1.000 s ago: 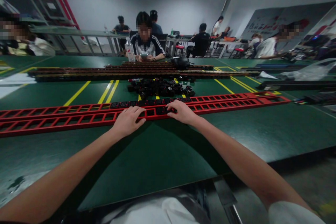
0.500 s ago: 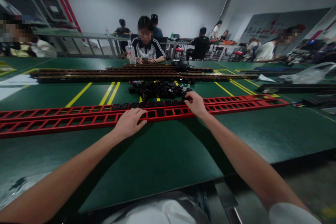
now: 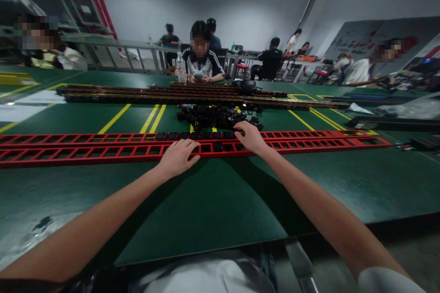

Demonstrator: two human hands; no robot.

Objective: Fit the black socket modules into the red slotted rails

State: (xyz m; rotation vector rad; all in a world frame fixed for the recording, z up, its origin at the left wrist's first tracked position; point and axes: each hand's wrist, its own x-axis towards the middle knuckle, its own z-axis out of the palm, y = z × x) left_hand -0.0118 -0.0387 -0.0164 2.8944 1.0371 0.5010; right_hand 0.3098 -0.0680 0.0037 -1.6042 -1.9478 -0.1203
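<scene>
Two long red ladder-like frames [image 3: 120,155] lie side by side across the green table. Several square black pieces [image 3: 173,136] sit in openings of the far frame, and one black piece [image 3: 217,147] is in the near frame. My left hand [image 3: 179,157] rests over the near frame with its fingers spread, holding nothing visible. At the far frame, the fingers of my right hand [image 3: 250,137] are bent together near the black pieces; whatever is between the fingertips is too small to make out. Just beyond lies a pile of black parts [image 3: 213,116].
Long dark strips [image 3: 144,97] lie stacked behind the pile. A plastic bottle [image 3: 181,68] stands near a seated person [image 3: 202,57] across the table. Dark bars [image 3: 385,124] and clear plastic [image 3: 409,107] lie at the right.
The view has shifted, moving the table and its background rightward in the picture. My right hand has moved slightly left along the far frame. My left hand stays on the near frame.
</scene>
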